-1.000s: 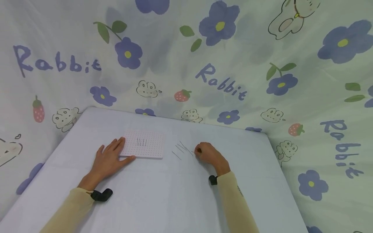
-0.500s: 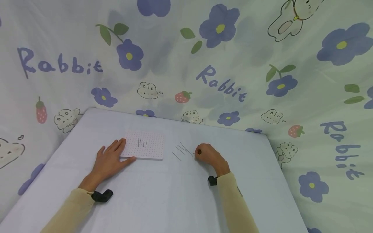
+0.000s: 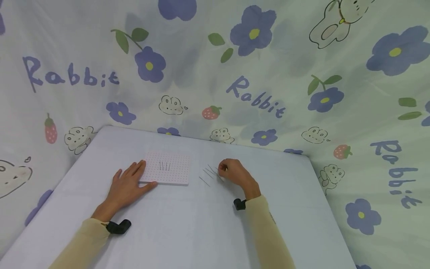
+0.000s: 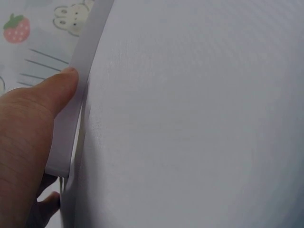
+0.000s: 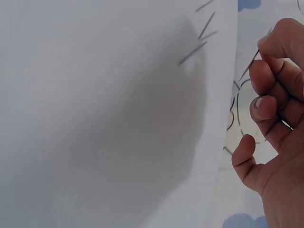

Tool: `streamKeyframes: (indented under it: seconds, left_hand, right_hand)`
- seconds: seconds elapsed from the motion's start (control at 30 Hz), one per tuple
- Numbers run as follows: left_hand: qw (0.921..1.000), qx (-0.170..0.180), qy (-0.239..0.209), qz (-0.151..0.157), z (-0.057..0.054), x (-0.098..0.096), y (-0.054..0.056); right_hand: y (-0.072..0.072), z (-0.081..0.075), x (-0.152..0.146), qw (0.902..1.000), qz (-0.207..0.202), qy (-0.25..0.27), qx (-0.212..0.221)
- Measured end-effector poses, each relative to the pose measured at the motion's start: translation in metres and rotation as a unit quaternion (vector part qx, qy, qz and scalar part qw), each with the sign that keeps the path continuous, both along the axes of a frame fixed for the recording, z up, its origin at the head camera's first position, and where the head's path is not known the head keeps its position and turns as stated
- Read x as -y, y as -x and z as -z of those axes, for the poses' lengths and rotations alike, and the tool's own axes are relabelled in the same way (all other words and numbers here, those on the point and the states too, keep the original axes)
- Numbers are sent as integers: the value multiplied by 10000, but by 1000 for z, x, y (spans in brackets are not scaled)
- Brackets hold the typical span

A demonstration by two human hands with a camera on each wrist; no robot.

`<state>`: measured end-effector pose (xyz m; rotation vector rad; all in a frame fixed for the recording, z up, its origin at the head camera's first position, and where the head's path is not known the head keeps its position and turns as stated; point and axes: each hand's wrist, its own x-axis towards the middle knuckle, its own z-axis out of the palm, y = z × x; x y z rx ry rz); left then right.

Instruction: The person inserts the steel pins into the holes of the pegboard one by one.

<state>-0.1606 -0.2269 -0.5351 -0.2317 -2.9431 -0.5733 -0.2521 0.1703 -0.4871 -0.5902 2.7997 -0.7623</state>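
A white pegboard (image 3: 179,170) dotted with small holes lies on the table in the head view. Several thin needles (image 3: 164,166) stand in a row in it. My left hand (image 3: 125,186) rests at the board's near left corner with straight fingers. Its thumb (image 4: 59,90) touches the near edge in the left wrist view. My right hand (image 3: 235,172), right of the board, pinches a thin needle (image 5: 249,66) between thumb and index finger, above the table. Several loose needles (image 3: 204,182) lie between that hand and the board.
A white cloth-covered table (image 3: 168,224) carries everything. Behind it hangs a printed curtain (image 3: 188,71) with flowers and rabbits. Loose needles (image 5: 192,53) also show near the table's edge in the right wrist view.
My right hand has lifted a needle off the table and shifted slightly left and up, over the loose needles. The left hand has stayed at the pegboard.
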Motion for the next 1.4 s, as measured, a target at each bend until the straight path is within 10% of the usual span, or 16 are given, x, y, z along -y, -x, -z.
streamKeyframes:
  seconds: [1.4]
  left_hand:
    - [9999,27,136,-64,-3,-3,-1]
  right_hand:
    - [-3,4,126,9884,-349,1418,-423]
